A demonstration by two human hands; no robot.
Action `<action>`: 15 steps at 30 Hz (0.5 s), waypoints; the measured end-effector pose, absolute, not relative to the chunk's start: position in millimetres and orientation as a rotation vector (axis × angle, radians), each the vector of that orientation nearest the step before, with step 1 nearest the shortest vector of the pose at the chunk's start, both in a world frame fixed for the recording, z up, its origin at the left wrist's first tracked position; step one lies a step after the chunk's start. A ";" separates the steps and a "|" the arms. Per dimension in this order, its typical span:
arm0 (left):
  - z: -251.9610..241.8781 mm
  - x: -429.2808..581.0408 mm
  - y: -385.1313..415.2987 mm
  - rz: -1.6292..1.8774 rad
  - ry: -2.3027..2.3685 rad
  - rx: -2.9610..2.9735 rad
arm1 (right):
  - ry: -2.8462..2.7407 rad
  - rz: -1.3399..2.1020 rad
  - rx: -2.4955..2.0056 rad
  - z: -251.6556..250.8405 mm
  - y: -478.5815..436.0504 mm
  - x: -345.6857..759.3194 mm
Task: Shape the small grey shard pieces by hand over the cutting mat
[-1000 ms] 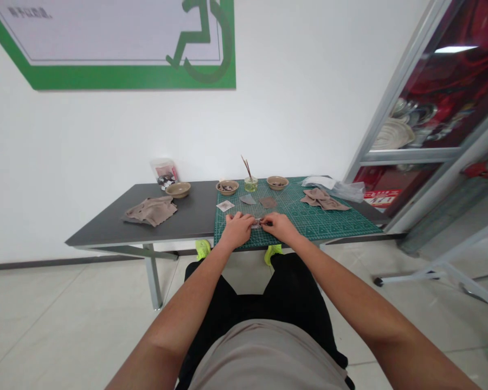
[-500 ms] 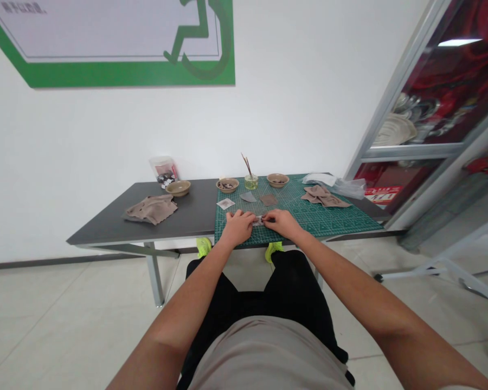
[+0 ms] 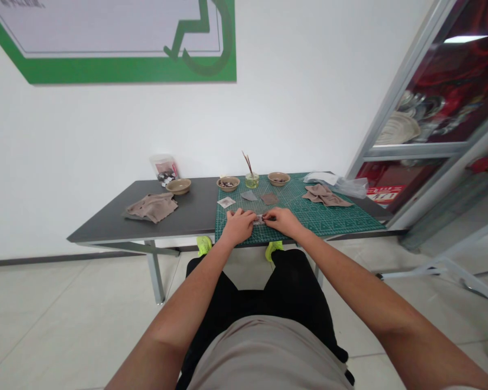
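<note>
Both my hands rest on the near part of a green cutting mat (image 3: 329,216) that covers the right half of a dark grey table (image 3: 117,222). My left hand (image 3: 238,226) and my right hand (image 3: 279,221) meet fingertip to fingertip, pinched on a small pale piece (image 3: 259,219) between them. It is too small to name. Just beyond my hands lie a white square patch (image 3: 226,202), a grey scrap (image 3: 249,195) and a brown scrap (image 3: 270,199).
Along the table's back stand three tan bowls (image 3: 178,186) (image 3: 228,183) (image 3: 278,178), a small glass with sticks (image 3: 251,179) and a clear container (image 3: 164,169). Beige cloths lie left (image 3: 152,207) and right (image 3: 323,195). A glass cabinet (image 3: 439,97) stands right.
My hands stay pinched together at the same spot on the mat. Only the view has shifted slightly.
</note>
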State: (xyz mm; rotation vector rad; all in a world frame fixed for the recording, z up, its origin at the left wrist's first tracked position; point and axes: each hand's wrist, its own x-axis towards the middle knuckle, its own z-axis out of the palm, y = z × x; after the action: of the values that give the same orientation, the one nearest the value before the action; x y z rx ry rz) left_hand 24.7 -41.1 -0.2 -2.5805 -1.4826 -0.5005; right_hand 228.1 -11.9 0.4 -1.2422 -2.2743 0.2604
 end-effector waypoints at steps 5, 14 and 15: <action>-1.5 24.7 -39.7 -0.502 -1.488 -2.588 | -2.241 0.240 -1.313 1.9 1.1 225.7; -0.3 24.5 -40.4 -0.501 -1.483 -2.591 | -2.255 0.266 -1.231 -3.5 -10.2 227.4; -0.2 24.7 -40.4 -0.498 -1.486 -2.594 | -2.247 0.290 -1.227 -3.8 -10.6 230.0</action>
State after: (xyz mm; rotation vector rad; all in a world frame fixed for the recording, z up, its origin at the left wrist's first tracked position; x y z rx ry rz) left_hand 24.7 -40.4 -0.2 -2.5941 -1.4864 -0.4981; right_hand 230.0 -10.6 -3.8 -1.2268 -2.2471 0.2896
